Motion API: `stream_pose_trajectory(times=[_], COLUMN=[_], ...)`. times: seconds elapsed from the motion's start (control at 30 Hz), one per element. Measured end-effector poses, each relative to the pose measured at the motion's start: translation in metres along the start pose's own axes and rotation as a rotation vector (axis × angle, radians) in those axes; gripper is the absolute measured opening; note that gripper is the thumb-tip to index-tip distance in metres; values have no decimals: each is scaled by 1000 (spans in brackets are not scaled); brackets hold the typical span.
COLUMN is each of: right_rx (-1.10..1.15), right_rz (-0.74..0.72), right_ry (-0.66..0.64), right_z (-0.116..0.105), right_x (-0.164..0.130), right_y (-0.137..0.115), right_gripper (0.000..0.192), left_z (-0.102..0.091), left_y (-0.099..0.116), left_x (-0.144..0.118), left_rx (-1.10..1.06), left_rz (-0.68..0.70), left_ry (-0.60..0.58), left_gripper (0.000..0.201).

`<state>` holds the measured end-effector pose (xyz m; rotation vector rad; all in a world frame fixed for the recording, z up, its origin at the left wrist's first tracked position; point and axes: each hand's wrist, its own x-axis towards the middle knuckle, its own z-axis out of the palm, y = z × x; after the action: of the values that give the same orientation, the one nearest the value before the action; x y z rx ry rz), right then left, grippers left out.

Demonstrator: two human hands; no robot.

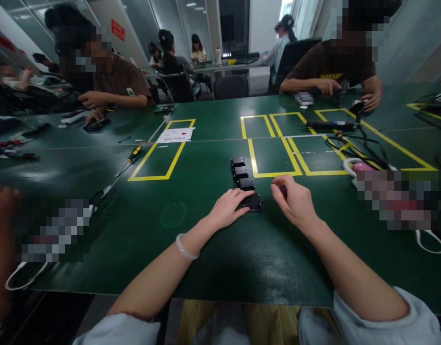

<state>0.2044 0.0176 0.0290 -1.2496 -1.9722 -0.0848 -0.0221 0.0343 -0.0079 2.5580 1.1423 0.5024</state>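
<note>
Several small black box-shaped blocks (246, 184) stand in a line on the green table, running away from me. My left hand (227, 207) has its thumb and fingers around the left side of the nearest black block (252, 203), which rests on the table. Just to the right, my right hand (295, 199) is raised a little with curled fingers. A small dark thing (284, 190) shows between those fingers, mostly hidden, and its kind is unclear. My right hand is apart from the line of blocks.
Yellow tape rectangles (255, 174) mark the green table (220, 258). Blurred-out items lie left and right, with black cables (371, 148) at the right. A yellow-black tool (135, 153) and a paper sheet (175, 135) lie left. Co-workers sit opposite; a blurred arm (3, 249) shows at the left edge.
</note>
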Motion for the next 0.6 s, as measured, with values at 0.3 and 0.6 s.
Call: stream_pose_trajectory(times=[0.3,0.6], right_rx=[-5,6], right_rz=[-14,-15], right_ry=[10,13], right_z=[1,-1], right_x=[-1,0], right_y=[-1,-2], right_gripper=[16,15], left_z=[-1,0], left_y=[2,1], left_x=[0,0], left_rx=[-1,2], left_rz=[-2,-3], left_ry=[-3,-8], left_gripper=[48,47])
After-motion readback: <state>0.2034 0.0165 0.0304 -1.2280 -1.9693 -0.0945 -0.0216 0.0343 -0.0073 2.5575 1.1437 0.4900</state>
